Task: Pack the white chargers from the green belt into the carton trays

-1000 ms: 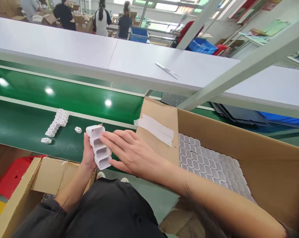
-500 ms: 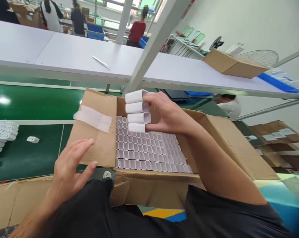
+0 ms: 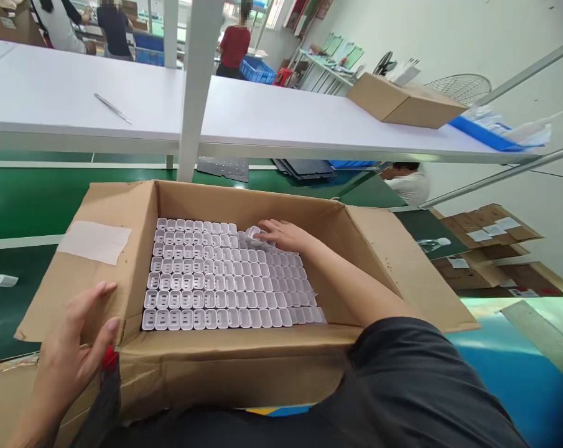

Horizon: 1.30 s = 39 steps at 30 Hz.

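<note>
A large open cardboard box [image 3: 244, 345] holds rows of small white plastic housings [image 3: 206, 283], standing on end and packed side by side. My right hand [image 3: 283, 236] reaches into the back of the box, its fingers closed around white housings [image 3: 252, 232] at the end of the back row; the hand hides most of them. Under the fingers shows a bit of clear plastic. My left hand [image 3: 78, 345] holds nothing; its thumb and fingers are apart beside the box's left flap [image 3: 99, 205].
A white shelf [image 3: 272, 118] with an upright post [image 3: 195, 93] runs behind the box. On it are tweezers [image 3: 113, 108], a carton [image 3: 393, 102] and a blue tray [image 3: 486, 134]. One white housing [image 3: 1, 280] lies on the green table at left. Co-workers sit beyond.
My right hand has lowered a stack of white housings from above the box into its back row. The view has turned right, and my left hand stays open by the left flap.
</note>
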### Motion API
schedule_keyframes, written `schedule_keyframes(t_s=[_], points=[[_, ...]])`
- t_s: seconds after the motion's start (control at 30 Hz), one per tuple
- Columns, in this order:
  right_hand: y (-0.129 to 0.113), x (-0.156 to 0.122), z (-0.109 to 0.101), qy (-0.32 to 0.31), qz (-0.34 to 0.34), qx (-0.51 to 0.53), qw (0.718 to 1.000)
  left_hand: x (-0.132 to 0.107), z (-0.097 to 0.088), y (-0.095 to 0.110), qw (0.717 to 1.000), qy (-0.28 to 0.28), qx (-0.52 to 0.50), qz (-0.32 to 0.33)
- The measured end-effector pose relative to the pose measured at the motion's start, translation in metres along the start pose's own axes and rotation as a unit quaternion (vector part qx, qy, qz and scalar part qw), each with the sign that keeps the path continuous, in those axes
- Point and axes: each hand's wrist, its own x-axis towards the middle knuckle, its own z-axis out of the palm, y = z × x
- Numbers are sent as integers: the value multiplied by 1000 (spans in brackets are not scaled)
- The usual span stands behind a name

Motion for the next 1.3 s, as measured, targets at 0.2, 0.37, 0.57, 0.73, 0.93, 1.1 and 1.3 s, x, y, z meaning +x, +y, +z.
schedule_keyframes(t_s=[0.2, 0.37, 0.57, 0.73, 0.93, 1.1, 1.3], points=[[-6, 17, 27, -17, -85, 25, 996, 1, 8, 8, 996, 40, 13, -75], [-5, 16, 23, -17, -54, 118, 991, 2, 11, 19, 985, 83, 42, -142], [9, 8, 14, -58, 90, 228, 968, 7, 14, 34, 978, 103, 22, -178], [14, 6, 28, -100, 147, 165, 970, 10, 15, 43, 973, 114, 23, -199], [8, 10, 32, -55, 183, 118, 975, 4, 14, 22, 982, 92, 26, -160], [-3, 21, 33, -21, 149, 125, 981, 1, 16, 17, 987, 98, 20, -130], [0, 19, 34, 19, 237, 330, 913, -1, 17, 15, 989, 98, 11, -112]])
